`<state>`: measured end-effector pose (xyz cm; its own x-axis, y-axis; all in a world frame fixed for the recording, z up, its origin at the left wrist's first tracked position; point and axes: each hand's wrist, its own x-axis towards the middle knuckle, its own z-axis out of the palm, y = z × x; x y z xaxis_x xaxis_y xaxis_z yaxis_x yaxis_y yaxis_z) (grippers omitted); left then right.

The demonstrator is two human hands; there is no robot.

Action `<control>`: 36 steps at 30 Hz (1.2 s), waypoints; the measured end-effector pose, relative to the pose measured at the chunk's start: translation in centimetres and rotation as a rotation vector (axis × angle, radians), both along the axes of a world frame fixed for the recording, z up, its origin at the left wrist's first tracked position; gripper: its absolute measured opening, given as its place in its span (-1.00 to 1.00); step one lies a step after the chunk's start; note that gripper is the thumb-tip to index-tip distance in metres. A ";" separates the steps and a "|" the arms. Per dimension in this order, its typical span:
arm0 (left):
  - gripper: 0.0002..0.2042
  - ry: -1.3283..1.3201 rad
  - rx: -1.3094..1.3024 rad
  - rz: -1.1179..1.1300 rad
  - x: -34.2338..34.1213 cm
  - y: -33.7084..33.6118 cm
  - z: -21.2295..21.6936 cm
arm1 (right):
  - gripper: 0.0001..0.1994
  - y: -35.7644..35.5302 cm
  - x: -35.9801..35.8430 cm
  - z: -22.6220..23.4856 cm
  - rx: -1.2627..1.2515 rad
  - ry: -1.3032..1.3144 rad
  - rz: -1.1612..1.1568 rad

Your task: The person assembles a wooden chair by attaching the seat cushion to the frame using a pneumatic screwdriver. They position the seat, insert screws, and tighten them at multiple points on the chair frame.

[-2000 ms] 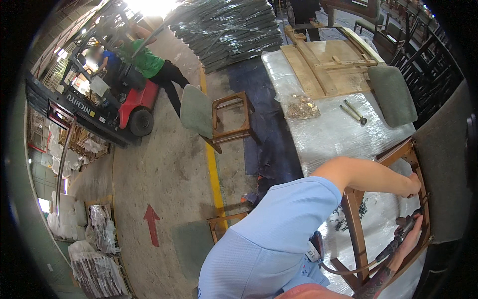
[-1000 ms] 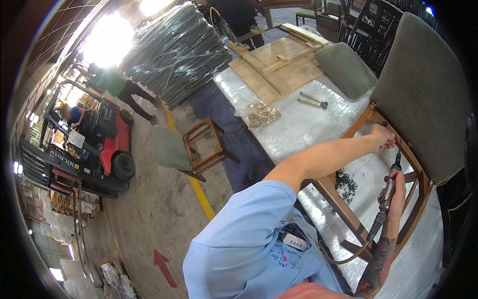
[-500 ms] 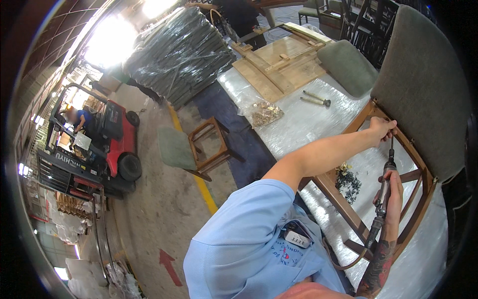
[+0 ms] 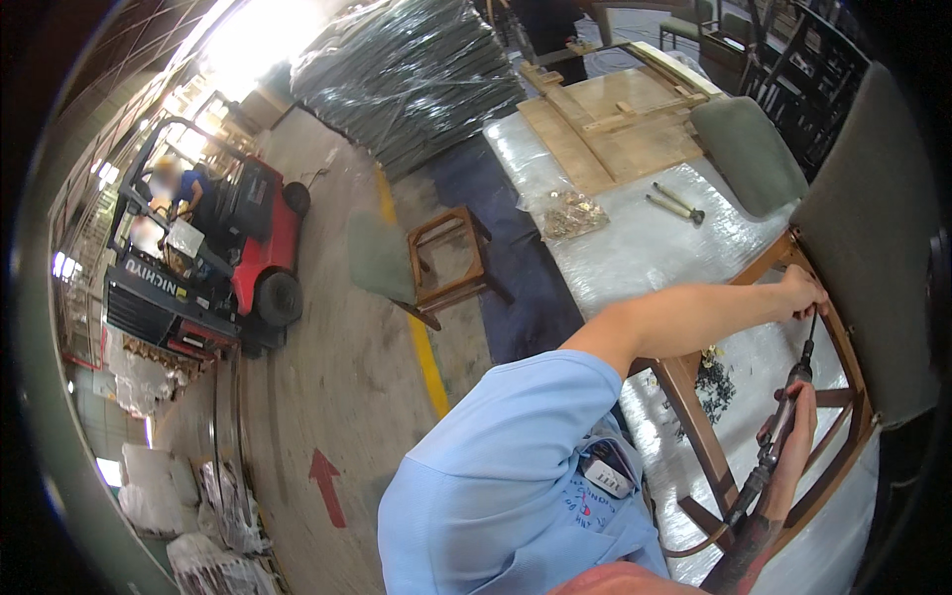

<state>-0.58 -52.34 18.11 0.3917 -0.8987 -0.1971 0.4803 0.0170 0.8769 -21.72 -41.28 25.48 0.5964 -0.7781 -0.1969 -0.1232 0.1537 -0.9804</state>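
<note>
My right hand [image 4: 801,415] is wrapped round a power screwdriver [image 4: 758,478] with a hose at its rear. Its long thin bit points away from me, toward the inner side of a brown wooden chair frame [image 4: 700,436]. Beside the bit's tip, my left hand [image 4: 799,292] has its fingers pinched together against the frame rail. What they hold, if anything, is hidden. The chair lies tipped over on the plastic-covered table [image 4: 635,263], its grey-green padded back [image 4: 873,238] at the right.
Dark screws [image 4: 712,392] lie inside the frame. Farther off are a bag of brass-coloured hardware [image 4: 573,215], pliers-like tool [image 4: 676,203], plywood board [image 4: 605,129] and loose pad [image 4: 749,154]. A chair [image 4: 446,260] stands left of the table; beyond is a red forklift [image 4: 260,243] with a person aboard.
The whole view has shifted, so the table and forklift sit farther right in the picture. Both hands stay at the same rail, the screwdriver still in the right one.
</note>
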 end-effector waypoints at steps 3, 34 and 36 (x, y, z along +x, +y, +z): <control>-0.86 0.047 0.076 -0.064 -0.1 0.1 0.4 | -0.71 -0.5 -0.3 -0.3 -0.001 0.017 0.014; -0.26 -0.326 -0.044 -1.146 -3.8 4.7 4.8 | -0.45 -0.4 -0.4 3.1 -0.275 -0.036 -0.017; -0.27 -0.308 -0.018 -1.137 -3.9 5.3 4.4 | -0.43 -0.5 -0.4 2.7 -0.249 -0.042 0.012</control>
<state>-4.47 -47.01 22.53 -0.6075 -0.7639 -0.2178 -0.0045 -0.2709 0.9626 -22.17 -41.80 28.18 0.6097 -0.7923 0.0250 -0.0819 -0.0943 -0.9922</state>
